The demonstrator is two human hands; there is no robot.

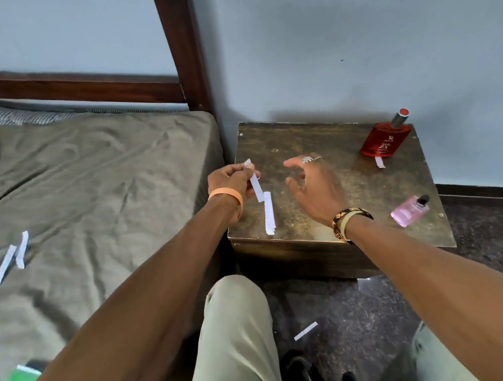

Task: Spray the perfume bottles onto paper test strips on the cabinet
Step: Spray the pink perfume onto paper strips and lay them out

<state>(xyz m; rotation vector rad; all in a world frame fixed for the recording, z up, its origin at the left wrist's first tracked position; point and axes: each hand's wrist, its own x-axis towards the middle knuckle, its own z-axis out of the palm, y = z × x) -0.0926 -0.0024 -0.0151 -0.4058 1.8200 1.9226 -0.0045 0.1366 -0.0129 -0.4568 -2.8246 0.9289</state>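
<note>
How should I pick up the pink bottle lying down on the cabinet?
Grip the pink bottle across its flat body, coming from above. It lies on its side near the front right edge of the cabinet, black cap pointing towards the wall, so the wide middle is the easiest part to pinch.

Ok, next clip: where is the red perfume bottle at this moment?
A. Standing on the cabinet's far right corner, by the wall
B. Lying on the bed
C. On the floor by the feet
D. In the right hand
A: the red perfume bottle stands on the cabinet at its far right corner, near the wall, while the right hand hovers open and empty and the left hand pinches a paper strip.
</note>
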